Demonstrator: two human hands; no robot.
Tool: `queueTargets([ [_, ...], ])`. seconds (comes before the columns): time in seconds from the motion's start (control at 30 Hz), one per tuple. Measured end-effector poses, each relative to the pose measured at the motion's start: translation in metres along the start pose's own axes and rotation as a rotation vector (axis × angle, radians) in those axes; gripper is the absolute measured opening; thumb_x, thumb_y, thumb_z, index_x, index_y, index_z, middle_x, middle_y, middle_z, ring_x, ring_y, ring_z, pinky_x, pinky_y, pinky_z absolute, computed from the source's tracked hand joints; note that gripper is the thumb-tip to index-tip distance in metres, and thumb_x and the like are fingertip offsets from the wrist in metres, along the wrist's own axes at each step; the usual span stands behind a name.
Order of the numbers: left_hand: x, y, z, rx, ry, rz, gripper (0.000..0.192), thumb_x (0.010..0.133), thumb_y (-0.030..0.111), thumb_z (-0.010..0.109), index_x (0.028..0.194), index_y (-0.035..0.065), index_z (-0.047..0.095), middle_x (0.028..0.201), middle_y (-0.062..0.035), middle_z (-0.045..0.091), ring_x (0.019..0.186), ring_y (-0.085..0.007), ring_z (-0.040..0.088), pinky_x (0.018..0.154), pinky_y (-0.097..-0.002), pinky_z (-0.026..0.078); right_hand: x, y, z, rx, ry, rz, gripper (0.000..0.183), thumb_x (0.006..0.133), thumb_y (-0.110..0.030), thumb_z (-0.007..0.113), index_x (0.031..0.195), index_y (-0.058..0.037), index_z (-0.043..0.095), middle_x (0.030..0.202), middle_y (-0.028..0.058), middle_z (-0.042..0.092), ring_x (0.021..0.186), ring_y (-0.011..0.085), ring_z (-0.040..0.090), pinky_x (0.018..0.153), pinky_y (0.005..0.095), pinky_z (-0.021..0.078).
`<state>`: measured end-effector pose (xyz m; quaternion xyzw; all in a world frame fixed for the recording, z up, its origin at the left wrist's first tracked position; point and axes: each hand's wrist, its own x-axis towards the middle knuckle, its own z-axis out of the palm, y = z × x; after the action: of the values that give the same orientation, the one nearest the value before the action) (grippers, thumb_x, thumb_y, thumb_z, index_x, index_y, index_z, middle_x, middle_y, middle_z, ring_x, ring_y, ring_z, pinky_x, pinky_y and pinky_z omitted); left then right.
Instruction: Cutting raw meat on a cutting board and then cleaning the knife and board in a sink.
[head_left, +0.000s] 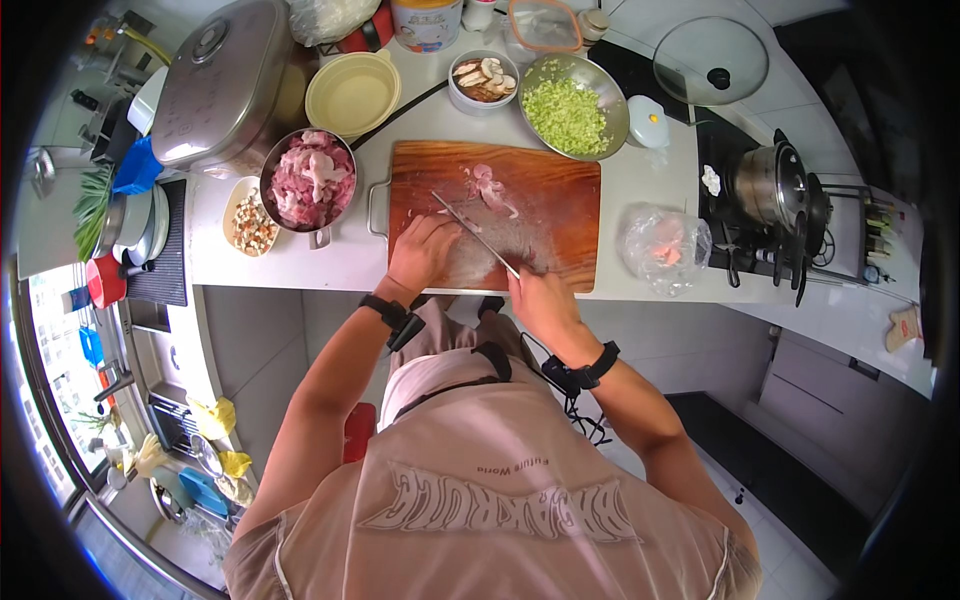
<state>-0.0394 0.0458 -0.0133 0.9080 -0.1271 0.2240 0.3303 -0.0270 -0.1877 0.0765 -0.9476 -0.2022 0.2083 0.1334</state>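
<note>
My right hand (546, 301) grips a kitchen knife (486, 244), seen almost edge-on, over the right front of a wooden cutting board (574, 195). The blade slants away to the upper left, past the fingertips of my left hand (426, 251). That hand rests on the left front of the board with its fingers bent. Bits of pale meat show by its fingertips, but whatever lies under the fingers is hidden. Farther back on the board is a piece of raw pink meat (489, 187). A wet, greyish smear (517, 240) covers the board's middle.
Left of the board stand a steel pot of raw meat (311, 180) and a bowl of diced food (253, 225). Behind are a yellow bowl (352, 94), sliced mushrooms (486, 79) and chopped greens (566, 116). A plastic bag (666, 247) and a stove pot (769, 180) are rightward.
</note>
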Motion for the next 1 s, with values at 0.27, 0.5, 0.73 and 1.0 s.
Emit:
queueTargets([
  [0.27,0.003,0.000,0.008,-0.087,-0.034,-0.039,0.008,0.086,0.006,0.068,0.093,0.0076,0.072,0.100,-0.0070,0.071,0.091,-0.0289,0.066,0.080,-0.0380,0.055,0.043,-0.013,0.013,0.092,-0.029,-0.001,0.026,0.100,-0.024,0.055,0.093,-0.0024,0.068,0.076,0.0269,0.069,0.074,0.0470,0.069,0.069,0.0563,0.0562],
  [0.5,-0.008,-0.006,0.011,0.013,-0.025,-0.051,0.009,0.088,0.008,0.068,0.096,0.0092,0.071,0.102,-0.0056,0.071,0.095,-0.0278,0.066,0.085,-0.0397,0.054,0.065,-0.016,0.006,0.222,-0.091,0.074,0.031,0.101,-0.028,0.054,0.094,-0.0017,0.069,0.085,0.0275,0.070,0.080,0.0496,0.068,0.076,0.0577,0.0548],
  [0.73,-0.004,0.000,0.005,0.008,0.006,-0.070,0.013,0.088,0.007,0.067,0.100,0.0076,0.072,0.106,-0.0081,0.070,0.099,-0.0289,0.065,0.088,-0.0402,0.053,0.031,0.003,-0.006,0.167,0.024,0.058,0.034,0.101,-0.029,0.055,0.090,-0.0009,0.070,0.077,0.0284,0.068,0.077,0.0493,0.067,0.072,0.0578,0.0537],
  [1.0,-0.005,-0.001,0.001,0.039,-0.040,0.004,0.019,0.082,0.008,0.064,0.100,0.0049,0.070,0.108,-0.0075,0.068,0.102,-0.0269,0.064,0.089,-0.0371,0.054,0.012,-0.004,0.007,0.088,0.000,-0.001,0.030,0.101,-0.027,0.056,0.089,-0.0014,0.068,0.072,0.0279,0.067,0.068,0.0482,0.067,0.066,0.0560,0.0550],
])
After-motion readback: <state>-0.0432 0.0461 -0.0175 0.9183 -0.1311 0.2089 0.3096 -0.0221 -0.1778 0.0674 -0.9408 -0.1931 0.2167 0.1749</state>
